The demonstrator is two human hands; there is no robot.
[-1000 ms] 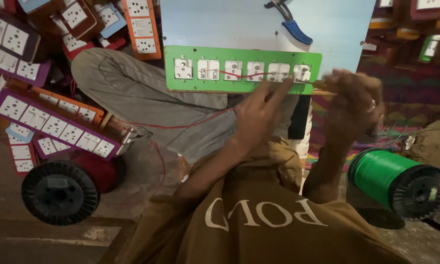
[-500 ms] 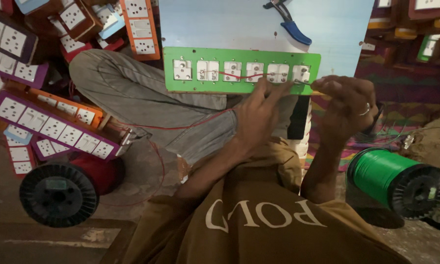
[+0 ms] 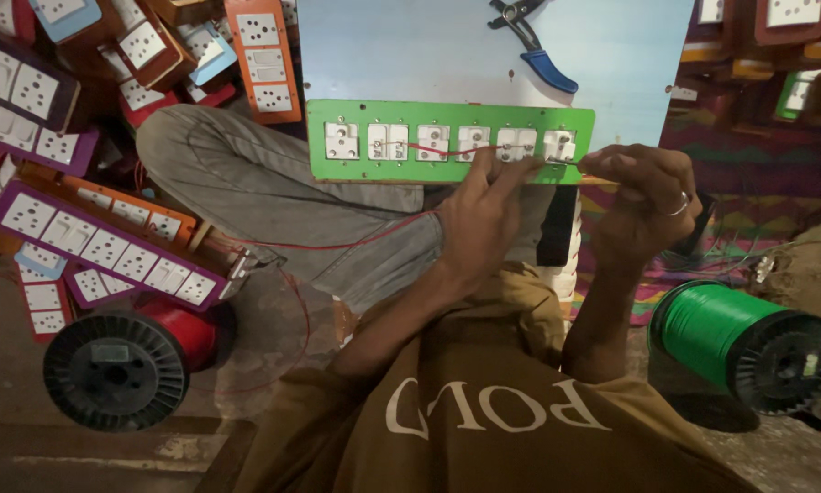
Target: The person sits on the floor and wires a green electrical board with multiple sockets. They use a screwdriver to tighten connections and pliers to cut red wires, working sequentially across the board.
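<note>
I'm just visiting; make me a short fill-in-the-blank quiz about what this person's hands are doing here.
1. Both hands work at a long ____ plastic panel of white switches and sockets.
2. The left hand presses a thin ____ wire against it.
3. The right hand wears a ____ on one finger.
4. The wire spool at right is ____.

Missing words: green; red; ring; green

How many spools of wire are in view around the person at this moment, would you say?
2: a red spool on the floor at lower left, and a green spool at lower right. More may lie hidden among the clutter.
</note>
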